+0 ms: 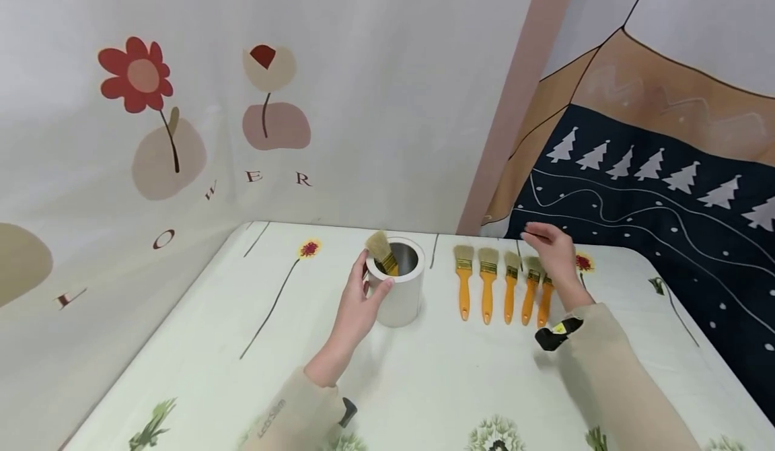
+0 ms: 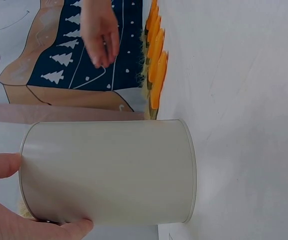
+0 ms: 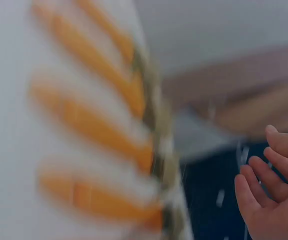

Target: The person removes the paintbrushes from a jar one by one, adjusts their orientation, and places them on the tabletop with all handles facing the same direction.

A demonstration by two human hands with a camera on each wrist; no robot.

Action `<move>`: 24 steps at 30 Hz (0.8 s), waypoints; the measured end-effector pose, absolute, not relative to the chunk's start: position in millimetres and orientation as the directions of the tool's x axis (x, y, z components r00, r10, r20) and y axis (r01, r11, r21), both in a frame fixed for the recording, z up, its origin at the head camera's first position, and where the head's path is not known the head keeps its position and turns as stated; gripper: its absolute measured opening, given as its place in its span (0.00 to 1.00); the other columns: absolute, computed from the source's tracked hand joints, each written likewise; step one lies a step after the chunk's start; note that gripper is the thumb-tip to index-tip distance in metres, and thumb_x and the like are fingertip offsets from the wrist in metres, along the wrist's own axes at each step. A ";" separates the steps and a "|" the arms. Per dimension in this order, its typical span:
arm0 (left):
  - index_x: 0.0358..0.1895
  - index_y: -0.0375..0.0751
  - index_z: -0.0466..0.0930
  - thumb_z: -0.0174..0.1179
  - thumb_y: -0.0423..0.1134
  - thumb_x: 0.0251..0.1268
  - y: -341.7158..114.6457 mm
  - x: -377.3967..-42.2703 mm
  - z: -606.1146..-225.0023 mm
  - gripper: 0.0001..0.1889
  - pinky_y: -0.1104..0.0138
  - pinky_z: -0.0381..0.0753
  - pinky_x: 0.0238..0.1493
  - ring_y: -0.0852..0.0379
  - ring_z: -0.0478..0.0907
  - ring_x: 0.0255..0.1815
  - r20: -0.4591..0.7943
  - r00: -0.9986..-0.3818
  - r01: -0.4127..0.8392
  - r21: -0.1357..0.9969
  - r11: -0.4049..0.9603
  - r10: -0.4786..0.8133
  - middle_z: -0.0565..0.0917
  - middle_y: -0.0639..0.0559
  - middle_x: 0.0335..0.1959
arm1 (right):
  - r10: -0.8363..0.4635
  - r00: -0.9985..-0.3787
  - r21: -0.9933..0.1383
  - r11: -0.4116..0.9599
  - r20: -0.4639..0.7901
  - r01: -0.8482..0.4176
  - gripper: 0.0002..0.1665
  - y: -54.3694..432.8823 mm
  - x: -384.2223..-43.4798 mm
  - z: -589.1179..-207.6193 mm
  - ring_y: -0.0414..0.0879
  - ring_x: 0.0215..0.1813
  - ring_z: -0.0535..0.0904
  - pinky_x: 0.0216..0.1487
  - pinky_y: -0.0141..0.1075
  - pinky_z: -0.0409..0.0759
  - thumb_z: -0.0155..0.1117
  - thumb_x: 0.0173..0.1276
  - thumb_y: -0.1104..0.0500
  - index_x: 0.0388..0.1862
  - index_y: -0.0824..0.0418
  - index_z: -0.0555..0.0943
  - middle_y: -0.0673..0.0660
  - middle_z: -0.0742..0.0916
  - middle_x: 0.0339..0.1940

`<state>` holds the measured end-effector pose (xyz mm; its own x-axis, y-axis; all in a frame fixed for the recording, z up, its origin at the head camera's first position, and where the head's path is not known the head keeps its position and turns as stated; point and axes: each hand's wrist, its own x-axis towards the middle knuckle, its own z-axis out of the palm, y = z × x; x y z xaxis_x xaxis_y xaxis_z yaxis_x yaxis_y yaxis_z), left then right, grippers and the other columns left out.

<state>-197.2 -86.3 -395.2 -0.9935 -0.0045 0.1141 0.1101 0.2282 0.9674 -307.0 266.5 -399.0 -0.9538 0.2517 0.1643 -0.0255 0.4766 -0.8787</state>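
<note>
A white cylindrical can (image 1: pixel 401 303) stands upright on the table, with a paintbrush (image 1: pixel 380 245) in it, bristles up and leaning on the left rim. My left hand (image 1: pixel 356 306) holds the can by its left side near the rim; the left wrist view shows thumb and fingers around the can's wall (image 2: pixel 108 172). Several orange-handled paintbrushes (image 1: pixel 487 289) lie in a row to the right of the can, bristles pointing away. Above the rightmost brushes hovers my right hand (image 1: pixel 558 259), its loosely bent fingers (image 3: pixel 251 192) holding nothing and partly hiding the last brush.
The table (image 1: pixel 424 384) wears a white cloth printed with flowers. Behind it hangs a pale curtain (image 1: pixel 375 101) with flower prints, and a dark blue panel with white trees (image 1: pixel 654 188) hangs at the right, close to the table's edge.
</note>
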 end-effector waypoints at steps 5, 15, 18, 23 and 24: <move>0.80 0.36 0.43 0.57 0.40 0.74 -85.8 -195.4 -393.8 0.40 0.46 0.54 0.81 0.38 0.46 0.82 0.114 -0.993 0.110 0.968 0.226 -0.005 0.48 0.37 0.82 | 0.008 -0.981 -0.913 0.366 0.196 -0.179 0.25 214.2 -305.9 -379.9 0.21 0.47 0.76 0.54 0.16 0.76 0.61 0.74 0.54 0.66 0.64 0.75 0.67 0.80 0.65; 0.80 0.36 0.44 0.57 0.41 0.74 -82.9 -195.0 -395.4 0.40 0.45 0.55 0.80 0.38 0.47 0.82 0.125 -0.992 0.120 0.967 0.224 -0.007 0.49 0.37 0.82 | -0.328 -0.920 -0.947 0.157 0.216 -0.278 0.24 107.0 -307.0 -352.7 0.54 0.67 0.78 0.71 0.45 0.77 0.64 0.72 0.59 0.66 0.62 0.76 0.63 0.82 0.64; 0.80 0.36 0.44 0.57 0.43 0.74 -82.5 -195.5 -395.9 0.41 0.45 0.55 0.80 0.38 0.46 0.82 0.127 -0.992 0.125 0.965 0.229 0.004 0.48 0.37 0.82 | -0.430 -0.871 -0.925 0.175 0.236 -0.337 0.25 84.4 -307.1 -351.0 0.57 0.67 0.78 0.70 0.46 0.78 0.63 0.72 0.63 0.66 0.66 0.75 0.65 0.82 0.65; 0.80 0.37 0.43 0.57 0.43 0.74 -85.3 -195.4 -395.0 0.41 0.45 0.56 0.80 0.38 0.46 0.82 0.122 -0.992 0.119 0.960 0.255 0.003 0.47 0.39 0.82 | -0.493 -0.843 -0.845 0.339 0.214 -0.413 0.21 64.2 -303.1 -349.2 0.55 0.62 0.82 0.63 0.43 0.83 0.65 0.70 0.63 0.61 0.65 0.80 0.64 0.85 0.59; 0.80 0.36 0.43 0.57 0.43 0.74 -85.9 -195.6 -394.5 0.41 0.45 0.56 0.80 0.38 0.46 0.82 0.127 -0.992 0.123 0.959 0.255 0.000 0.48 0.38 0.82 | -0.488 -0.847 -0.839 0.354 0.211 -0.413 0.19 62.0 -303.3 -349.1 0.54 0.60 0.83 0.61 0.42 0.85 0.65 0.70 0.63 0.59 0.64 0.82 0.63 0.86 0.57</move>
<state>-195.6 -85.9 -394.5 -0.9919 0.0003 0.1267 0.1226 0.2553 0.9591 -303.3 62.0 -349.1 -0.8467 -0.4883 0.2113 -0.4134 0.3538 -0.8390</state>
